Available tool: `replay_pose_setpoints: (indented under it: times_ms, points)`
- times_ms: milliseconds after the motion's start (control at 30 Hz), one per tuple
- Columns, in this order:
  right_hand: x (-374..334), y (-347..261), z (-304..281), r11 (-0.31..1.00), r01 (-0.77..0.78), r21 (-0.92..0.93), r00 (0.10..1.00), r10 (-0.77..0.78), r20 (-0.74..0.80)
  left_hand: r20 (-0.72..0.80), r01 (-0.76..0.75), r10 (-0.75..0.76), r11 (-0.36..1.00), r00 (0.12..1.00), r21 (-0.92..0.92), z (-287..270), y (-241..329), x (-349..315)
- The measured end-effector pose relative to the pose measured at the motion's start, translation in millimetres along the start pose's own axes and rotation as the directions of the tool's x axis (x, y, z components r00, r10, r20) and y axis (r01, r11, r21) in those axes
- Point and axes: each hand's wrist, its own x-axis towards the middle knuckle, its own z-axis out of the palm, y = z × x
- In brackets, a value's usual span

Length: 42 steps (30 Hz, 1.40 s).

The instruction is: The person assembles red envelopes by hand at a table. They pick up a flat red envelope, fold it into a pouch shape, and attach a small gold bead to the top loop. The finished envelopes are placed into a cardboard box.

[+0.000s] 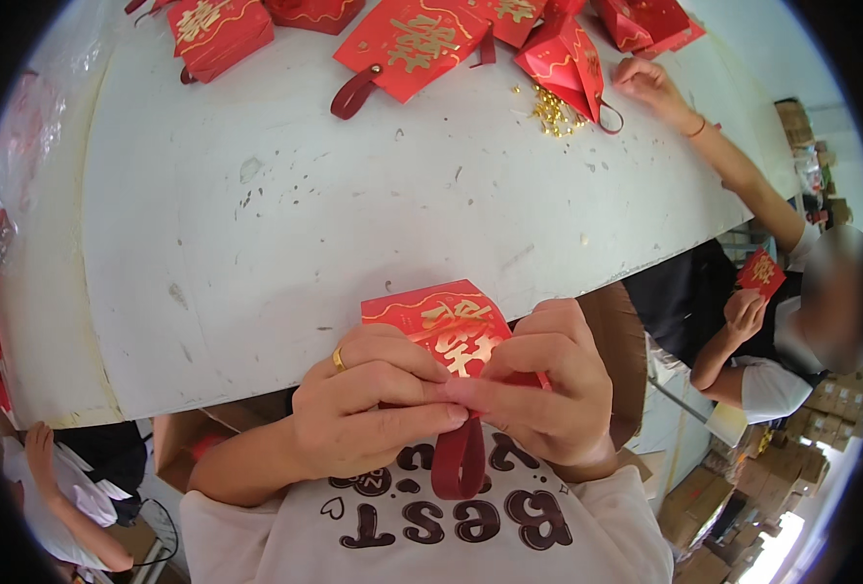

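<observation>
A small red paper gift box (463, 304) with gold characters is held in front of my chest, at the near edge of the table. My left hand (373, 384), with a gold ring on one finger, pinches its near edge. From the other side my right hand (553, 380) is closed on the same box, thumb against my left fingertips. Just under the pinched fingers hangs a dark red ribbon loop (459, 467). Whatever small part lies between the fingertips is hidden.
Several red gift boxes (407, 44) with ribbon loops lie along the table's (334, 214) far side, beside a pile of small gold fasteners (556, 115). At the right a co-worker's hand (650, 88) reaches over the table. Another person's arm (71, 506) shows at lower left.
</observation>
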Motion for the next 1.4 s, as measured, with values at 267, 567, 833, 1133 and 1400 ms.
replay_pose_setpoints:
  times_ms: [267, 567, 833, 1133, 1400]
  points:
    - [-8, 10, -1, 0.988, 0.155, -0.008, 0.985, -0.155, -0.075, 0.029, 0.062, -0.061, 0.998, 0.998, -0.023, 0, 7, 3]
    - [-19, 15, 1, 0.99, 0.14, -0.02, 0.969, -0.141, -0.201, 0.068, 0.05, -0.062, 0.984, 0.996, 0.169, 1, 12, 12]
    - [-86, -7, -65, 0.954, -0.281, 0.108, 0.92, 0.3, -0.254, 0.373, 0.17, -0.127, 0.982, 0.919, -0.083, 35, 3, 61]
    - [-219, 25, -100, 0.412, -0.753, -0.514, 0.634, 0.665, -0.396, -0.157, 0.349, -0.473, 0.351, 0.867, 0.869, -52, -142, 96]
    - [-36, 53, -23, 0.935, -0.254, -0.25, 0.905, 0.138, -0.403, -0.095, 0.645, -0.642, 0.733, 0.761, 0.217, -34, -39, 137]
